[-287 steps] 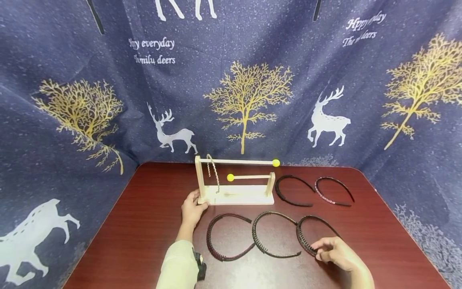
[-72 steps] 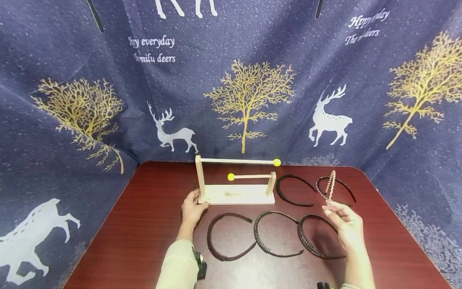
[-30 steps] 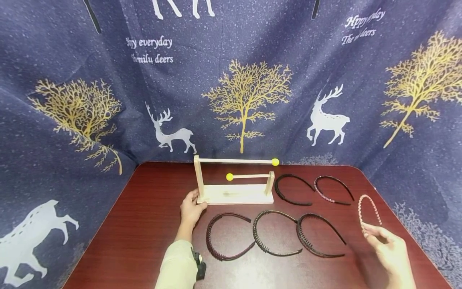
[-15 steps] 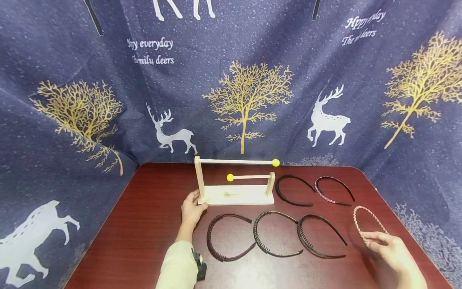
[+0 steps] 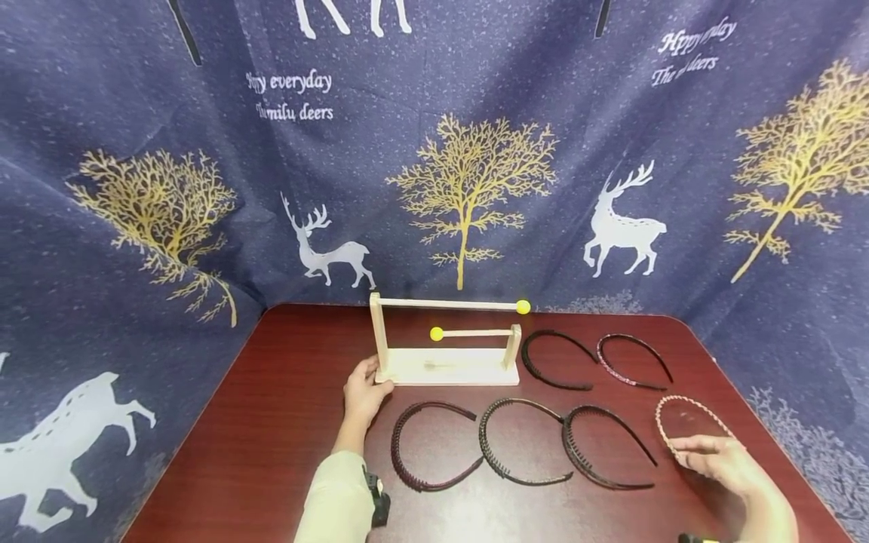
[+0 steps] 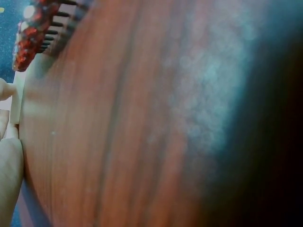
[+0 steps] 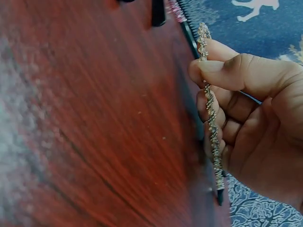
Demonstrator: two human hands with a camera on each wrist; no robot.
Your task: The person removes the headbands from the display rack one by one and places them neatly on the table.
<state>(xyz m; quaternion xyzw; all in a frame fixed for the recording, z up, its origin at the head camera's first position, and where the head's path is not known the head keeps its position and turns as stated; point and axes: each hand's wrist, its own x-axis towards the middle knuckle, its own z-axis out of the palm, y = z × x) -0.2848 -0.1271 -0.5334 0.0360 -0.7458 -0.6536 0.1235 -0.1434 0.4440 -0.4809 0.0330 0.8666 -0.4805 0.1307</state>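
Observation:
At the table's right side, my right hand (image 5: 726,460) pinches a pale, beaded headband (image 5: 658,417) between thumb and fingers. The right wrist view shows the thumb pressed on the sparkling headband (image 7: 213,125), its dark tip pointing down. My left hand (image 5: 362,392) grips the left end of a wooden two-bar stand (image 5: 448,367), thumb in front. Both of the stand's yellow-tipped bars are bare. In the left wrist view the thumb and fingers (image 6: 9,165) hold the board's edge, partly cut off by the frame.
In front of the stand lie a dark red toothed headband (image 5: 396,452), a brownish one (image 5: 483,437) and a black one (image 5: 572,449). Another black headband (image 5: 526,362) and a pink-beaded one (image 5: 614,372) lie right of the stand. A patterned blue cloth (image 5: 380,188) hangs behind the table.
The pale headband has left the stand's upper bar and travelled right and toward the front with my right hand, now low at the table's right side. The left hand stays put.

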